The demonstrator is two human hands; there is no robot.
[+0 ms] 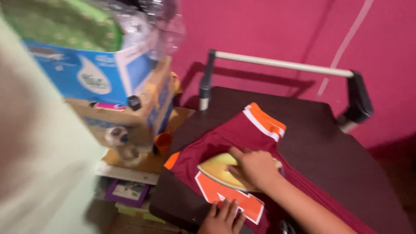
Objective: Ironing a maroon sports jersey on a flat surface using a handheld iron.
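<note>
A maroon jersey (225, 136) with an orange and white sleeve band (265, 121) and a large orange patch (234, 200) lies spread on a dark board (312, 143). My right hand (255, 168) is closed over the top of a yellowish iron (216, 170) that rests on the jersey. My left hand (223, 218) lies flat at the near edge, fingers pressing the cloth beside the orange patch.
Stacked cardboard boxes (130, 117) with a blue and white box (93, 76) on top stand left of the board. An orange cup (163, 143) sits by them. A metal rail (281, 65) runs behind the board, in front of the pink wall (268, 30).
</note>
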